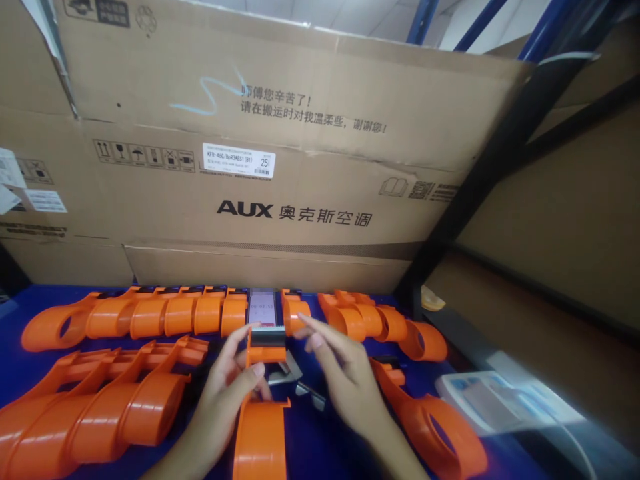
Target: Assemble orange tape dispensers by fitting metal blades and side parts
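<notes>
An orange tape dispenser [260, 437] stands in front of me in my left hand [233, 383], its thumb across the frame and its fingers behind. A black strip with a toothed metal edge [267, 335] sits at the top of the dispenser. My right hand [345, 370] is just to the right, apart from the dispenser, its thumb and index finger stretched out with a gap between them. Its other fingers are partly hidden. Between the hands, small bent metal pieces [311, 395] lie on the blue table.
Rows of orange tape dispensers [165, 313] line the back and left, with more on the right [445, 437]. A phone [263, 308] stands at the back. Behind rises a large cardboard sheet [300, 180]. A white power strip [480, 400] lies at right, near a dark post [460, 193].
</notes>
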A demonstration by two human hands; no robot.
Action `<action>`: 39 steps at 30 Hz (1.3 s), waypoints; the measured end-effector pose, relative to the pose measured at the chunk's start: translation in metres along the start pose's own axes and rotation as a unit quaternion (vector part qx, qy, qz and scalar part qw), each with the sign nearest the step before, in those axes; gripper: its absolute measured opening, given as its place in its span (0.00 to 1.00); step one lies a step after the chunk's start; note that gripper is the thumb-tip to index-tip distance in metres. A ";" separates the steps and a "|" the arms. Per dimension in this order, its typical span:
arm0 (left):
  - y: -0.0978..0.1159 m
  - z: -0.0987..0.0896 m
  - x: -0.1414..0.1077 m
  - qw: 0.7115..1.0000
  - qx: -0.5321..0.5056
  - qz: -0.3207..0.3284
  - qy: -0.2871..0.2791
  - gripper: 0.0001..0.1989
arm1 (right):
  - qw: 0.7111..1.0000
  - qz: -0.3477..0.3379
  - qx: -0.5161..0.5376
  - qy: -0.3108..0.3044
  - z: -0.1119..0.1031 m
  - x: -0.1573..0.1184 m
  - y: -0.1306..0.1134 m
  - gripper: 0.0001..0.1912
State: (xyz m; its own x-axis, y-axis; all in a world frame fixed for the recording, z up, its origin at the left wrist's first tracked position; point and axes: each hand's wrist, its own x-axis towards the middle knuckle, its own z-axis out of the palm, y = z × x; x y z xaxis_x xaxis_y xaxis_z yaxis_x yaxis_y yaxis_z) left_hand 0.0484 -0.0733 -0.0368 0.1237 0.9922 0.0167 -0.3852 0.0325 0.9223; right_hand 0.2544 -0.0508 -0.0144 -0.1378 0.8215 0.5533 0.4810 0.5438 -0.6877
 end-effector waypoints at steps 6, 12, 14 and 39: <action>0.001 -0.002 0.003 1.000 0.003 -0.009 0.027 0.32 | 0.922 0.191 -0.331 -0.067 -0.021 0.010 0.015 0.24; -0.004 -0.007 0.005 0.999 0.017 -0.005 0.034 0.34 | 0.873 0.252 -0.409 -0.083 -0.023 0.010 0.017 0.20; -0.006 -0.009 0.006 0.999 0.024 -0.006 0.034 0.34 | 0.864 0.262 -0.419 -0.090 -0.023 0.009 0.019 0.20; -0.008 -0.012 0.010 0.999 0.041 -0.014 0.010 0.33 | 0.968 0.102 -0.116 -0.200 0.000 0.002 0.000 0.17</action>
State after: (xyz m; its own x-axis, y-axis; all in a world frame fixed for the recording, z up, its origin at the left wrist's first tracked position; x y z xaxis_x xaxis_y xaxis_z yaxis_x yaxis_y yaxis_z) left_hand 0.0422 -0.0619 -0.0489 0.1153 0.9932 -0.0171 -0.3053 0.0518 0.9509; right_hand 0.2536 -0.0495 -0.0134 -0.3206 0.9337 0.1594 0.7087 0.3481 -0.6137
